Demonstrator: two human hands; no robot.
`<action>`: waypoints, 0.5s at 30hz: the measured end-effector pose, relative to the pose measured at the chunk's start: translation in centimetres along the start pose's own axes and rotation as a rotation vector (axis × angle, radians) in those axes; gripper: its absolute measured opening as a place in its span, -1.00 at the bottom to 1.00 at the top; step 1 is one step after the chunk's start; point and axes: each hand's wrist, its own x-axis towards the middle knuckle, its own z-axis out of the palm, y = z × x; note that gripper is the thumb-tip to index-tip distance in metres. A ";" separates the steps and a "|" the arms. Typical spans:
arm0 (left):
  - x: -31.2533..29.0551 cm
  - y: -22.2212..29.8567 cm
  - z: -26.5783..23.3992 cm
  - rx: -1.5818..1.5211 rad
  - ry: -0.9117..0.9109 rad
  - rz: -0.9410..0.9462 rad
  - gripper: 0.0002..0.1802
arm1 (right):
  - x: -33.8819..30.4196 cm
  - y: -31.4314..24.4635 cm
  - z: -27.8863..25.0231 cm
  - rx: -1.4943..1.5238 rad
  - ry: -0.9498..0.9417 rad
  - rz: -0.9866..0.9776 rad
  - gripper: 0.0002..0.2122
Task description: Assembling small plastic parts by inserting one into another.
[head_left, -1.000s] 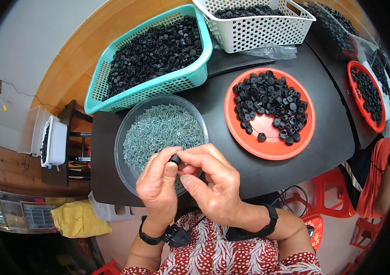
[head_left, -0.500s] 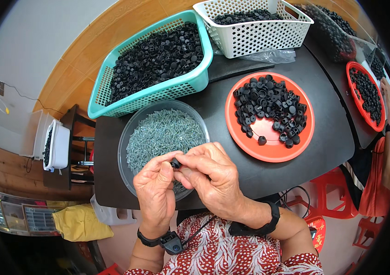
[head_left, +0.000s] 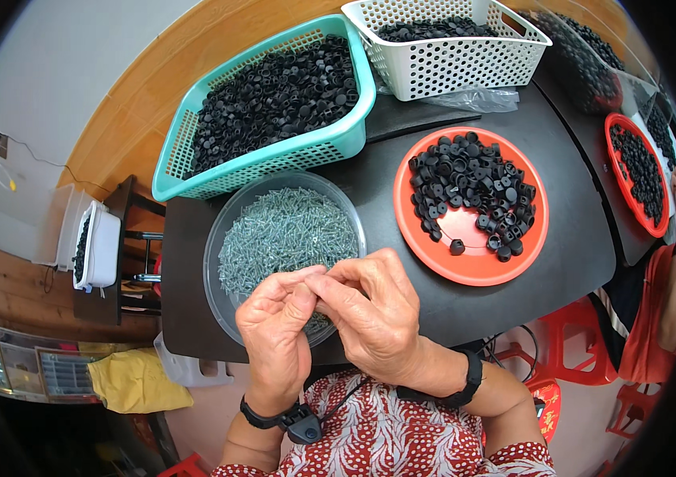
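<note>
Over the near rim of a clear round tub, my left hand and my right hand meet fingertip to fingertip. Both are closed in a pinch. The small black plastic cap seen earlier in the left fingers is now hidden behind them. What the right fingertips grip, if anything, does not show. Silvery screws fill the tub beneath. To the right, a red plate carries a heap of black plastic caps, with a single cap near its front rim.
Behind the tub stands a turquoise basket full of black parts. A white perforated basket holds more, beside a crumpled plastic bag. At far right are another red tray and a co-worker's arm. Red stools stand below the dark table.
My fingertips have closed together, and the black cap between them has gone out of sight. The right hand has turned slightly inward. The whole view has shifted a little.
</note>
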 end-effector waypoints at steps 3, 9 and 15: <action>0.0 -0.2 -0.2 -0.019 -0.016 -0.012 -0.79 | 0.4 0.2 -0.3 -0.043 0.014 -0.055 -0.66; -0.2 0.1 0.7 -0.009 0.055 -0.013 -0.79 | 0.4 0.1 -0.6 -0.051 -0.011 -0.059 -0.68; -0.3 0.2 0.7 0.014 0.058 -0.014 -0.81 | 0.6 0.1 -1.0 -0.039 -0.041 -0.065 -0.67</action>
